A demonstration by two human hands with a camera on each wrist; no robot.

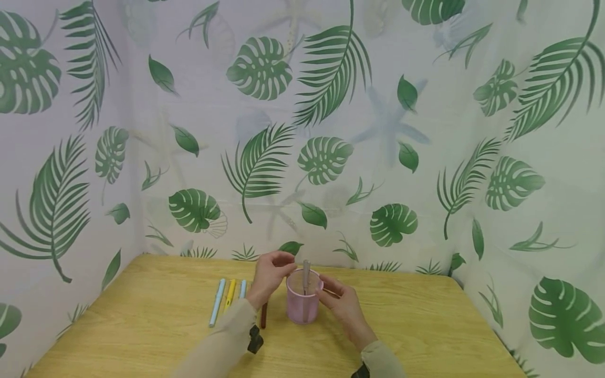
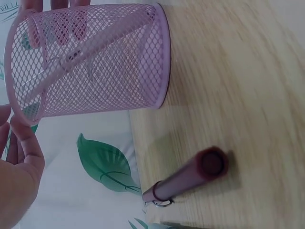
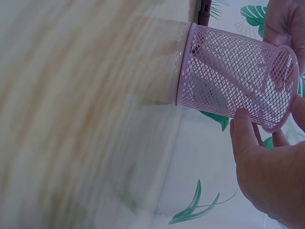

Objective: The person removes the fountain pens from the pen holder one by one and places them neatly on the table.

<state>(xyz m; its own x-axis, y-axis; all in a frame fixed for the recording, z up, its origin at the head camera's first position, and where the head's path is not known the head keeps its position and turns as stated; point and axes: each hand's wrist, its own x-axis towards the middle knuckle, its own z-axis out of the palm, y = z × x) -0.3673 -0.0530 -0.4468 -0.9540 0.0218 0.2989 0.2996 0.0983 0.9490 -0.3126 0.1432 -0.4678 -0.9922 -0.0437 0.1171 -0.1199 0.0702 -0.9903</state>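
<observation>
A pink mesh pen holder (image 1: 295,308) stands upright on the table between both hands. Inside it leans a grey pen (image 1: 306,275), its upper end above the rim. My left hand (image 1: 269,274) is at the holder's rim on the left, fingers curled, with thumb and fingertip at the edge in the left wrist view. From the right, my right hand (image 1: 345,310) holds the holder near its top, a finger (image 3: 244,126) lying against the mesh. Close to the holder's left lies a dark red pen (image 2: 188,176), partly hidden by the left hand in the head view.
Left of the left arm lie a light blue pen (image 1: 217,303), a yellow pen (image 1: 230,294) and another light blue pen (image 1: 243,289), partly covered by that arm. A leaf-patterned curtain (image 1: 331,231) surrounds the wooden table (image 1: 416,325) at the back and sides.
</observation>
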